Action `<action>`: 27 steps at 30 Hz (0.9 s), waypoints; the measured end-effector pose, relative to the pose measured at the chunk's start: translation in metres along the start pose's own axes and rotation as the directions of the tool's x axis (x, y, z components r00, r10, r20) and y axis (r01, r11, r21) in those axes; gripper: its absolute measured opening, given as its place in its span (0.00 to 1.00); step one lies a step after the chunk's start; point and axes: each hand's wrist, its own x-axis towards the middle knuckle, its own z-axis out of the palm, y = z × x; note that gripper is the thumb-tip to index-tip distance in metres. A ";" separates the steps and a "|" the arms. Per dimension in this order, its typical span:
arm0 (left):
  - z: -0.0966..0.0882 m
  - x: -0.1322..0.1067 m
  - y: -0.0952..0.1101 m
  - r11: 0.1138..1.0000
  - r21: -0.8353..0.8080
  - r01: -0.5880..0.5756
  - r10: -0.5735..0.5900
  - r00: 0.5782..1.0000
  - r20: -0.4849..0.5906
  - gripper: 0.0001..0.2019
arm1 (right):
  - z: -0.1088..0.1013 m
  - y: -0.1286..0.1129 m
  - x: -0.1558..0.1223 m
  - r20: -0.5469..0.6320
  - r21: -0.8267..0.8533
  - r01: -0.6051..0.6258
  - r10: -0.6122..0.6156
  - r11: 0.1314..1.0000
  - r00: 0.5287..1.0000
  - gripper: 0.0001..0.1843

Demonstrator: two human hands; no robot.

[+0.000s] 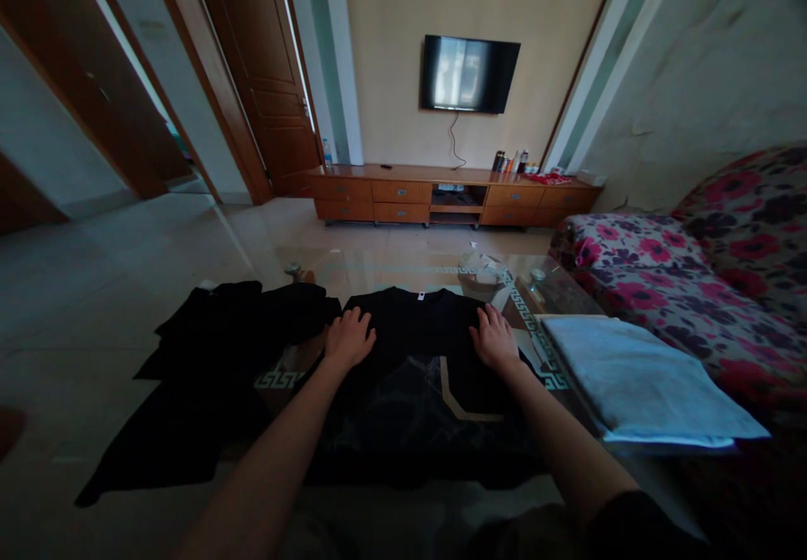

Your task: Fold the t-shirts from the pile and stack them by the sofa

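Note:
A black T-shirt with a pale print lies spread flat on a glass coffee table, its collar and white label away from me. My left hand rests flat on the shirt's left shoulder, fingers spread. My right hand lies flat on the right shoulder, fingers apart too. Neither hand grips anything. A second black garment is heaped loosely to the left, draping over the table's left side.
A folded light-blue cloth lies at the table's right end. A floral sofa stands on the right. Beyond are a tiled floor, a wooden TV cabinet with bottles, a wall television and wooden doors.

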 end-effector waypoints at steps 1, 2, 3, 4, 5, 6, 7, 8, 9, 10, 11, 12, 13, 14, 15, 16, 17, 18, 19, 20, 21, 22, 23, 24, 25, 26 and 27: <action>0.004 0.006 -0.005 0.999 -0.013 -0.032 0.032 0.999 -0.018 0.23 | 0.005 0.001 0.010 -0.005 0.008 0.002 -0.001 1.000 1.000 0.32; 0.010 0.012 -0.011 0.998 -0.025 -0.063 0.062 0.997 -0.034 0.24 | 0.010 0.002 0.019 -0.003 0.016 0.004 -0.004 1.000 1.000 0.32; 0.015 0.017 -0.017 0.996 -0.036 -0.086 0.085 0.995 -0.043 0.26 | 0.015 0.004 0.028 0.010 0.021 0.006 -0.006 1.000 1.000 0.32; 0.021 0.021 -0.023 0.994 -0.045 -0.099 0.097 0.994 -0.042 0.27 | 0.019 0.006 0.035 0.032 0.025 0.003 -0.004 1.000 0.999 0.32; 0.027 0.024 -0.029 0.994 -0.054 -0.100 0.098 0.995 -0.032 0.29 | 0.024 0.008 0.041 0.058 0.024 -0.005 0.004 1.000 0.998 0.33; 0.032 0.028 -0.035 0.994 -0.062 -0.093 0.092 0.996 -0.014 0.30 | 0.029 0.010 0.045 0.082 0.020 -0.020 0.018 1.000 0.996 0.34; 0.038 0.030 -0.039 0.994 -0.068 -0.084 0.085 0.996 0.004 0.31 | 0.034 0.012 0.048 0.102 0.013 -0.039 0.037 0.999 0.994 0.35; 0.042 0.033 -0.042 0.995 -0.071 -0.076 0.077 0.997 0.019 0.32 | 0.038 0.014 0.050 0.116 0.005 -0.059 0.058 0.998 0.992 0.36; 0.046 0.035 -0.045 0.995 -0.072 -0.068 0.070 0.997 0.028 0.32 | 0.041 0.015 0.052 0.123 -0.002 -0.073 0.073 0.997 0.990 0.37; 0.049 0.038 -0.046 0.996 -0.070 -0.060 0.062 0.998 0.031 0.33 | 0.044 0.017 0.054 0.127 -0.006 -0.082 0.082 0.997 0.988 0.38; 0.052 0.040 -0.047 0.996 -0.066 -0.051 0.054 0.998 0.031 0.33 | 0.046 0.018 0.055 0.130 -0.009 -0.088 0.089 0.996 0.988 0.38; 0.054 0.042 -0.047 0.997 -0.062 -0.043 0.045 0.999 0.030 0.33 | 0.047 0.019 0.057 0.131 -0.010 -0.093 0.094 0.996 0.987 0.39; 0.056 0.043 -0.046 0.998 -0.058 -0.035 0.037 0.999 0.028 0.33 | 0.047 0.020 0.058 0.132 -0.011 -0.095 0.095 0.995 0.987 0.39; 0.057 0.045 -0.046 0.998 -0.053 -0.028 0.030 0.999 0.026 0.33 | 0.048 0.020 0.060 0.131 -0.011 -0.094 0.095 0.996 0.987 0.39; 0.058 0.046 -0.044 0.999 -0.049 -0.023 0.024 0.999 0.024 0.33 | 0.047 0.021 0.061 0.128 -0.011 -0.091 0.092 0.996 0.987 0.39; 0.058 0.047 -0.043 0.999 -0.045 -0.019 0.020 1.000 0.022 0.33 | 0.047 0.021 0.062 0.120 -0.013 -0.086 0.087 0.996 0.989 0.38; 0.059 0.048 -0.042 0.999 -0.039 -0.017 0.018 1.000 0.018 0.33 | 0.047 0.021 0.063 0.107 -0.016 -0.080 0.081 0.997 0.991 0.38; 0.059 0.049 -0.041 0.999 -0.034 -0.019 0.019 1.000 0.013 0.33 | 0.047 0.021 0.064 0.093 -0.021 -0.076 0.078 0.997 0.993 0.39; 0.059 0.049 -0.040 0.999 -0.028 -0.025 0.025 1.000 0.007 0.33 | 0.047 0.020 0.065 0.083 -0.025 -0.081 0.083 0.996 0.993 0.40; 0.059 0.051 -0.039 0.999 -0.024 -0.035 0.035 0.999 0.001 0.33 | 0.048 0.019 0.065 0.080 -0.028 -0.098 0.100 0.995 0.992 0.41; 0.060 0.052 -0.038 0.999 -0.021 -0.044 0.044 0.999 -0.003 0.33 | 0.049 0.018 0.066 0.085 -0.028 -0.131 0.132 0.991 0.988 0.43; 0.061 0.053 -0.036 0.999 -0.023 -0.048 0.048 0.999 -0.002 0.34 | 0.051 0.016 0.066 0.094 -0.026 -0.171 0.173 0.985 0.980 0.45; 0.062 0.054 -0.035 0.998 -0.030 -0.048 0.048 0.999 0.006 0.34 | 0.054 0.015 0.067 0.101 -0.022 -0.213 0.214 0.977 0.972 0.47; 0.064 0.055 -0.034 0.998 -0.040 -0.043 0.044 0.999 0.017 0.35 | 0.057 0.013 0.068 0.100 -0.017 -0.247 0.248 0.969 0.964 0.49; 0.066 0.056 -0.032 0.998 -0.052 -0.038 0.040 0.999 0.027 0.36 | 0.060 0.012 0.068 0.094 -0.011 -0.268 0.268 0.963 0.959 0.50; 0.068 0.057 -0.031 0.997 -0.064 -0.034 0.036 0.999 0.031 0.37 | 0.063 0.011 0.069 0.084 -0.004 -0.276 0.276 0.961 0.958 0.50; 0.069 0.057 -0.030 0.997 -0.074 -0.033 0.035 0.999 0.030 0.37 | 0.065 0.010 0.069 0.074 0.004 -0.273 0.272 0.962 0.960 0.51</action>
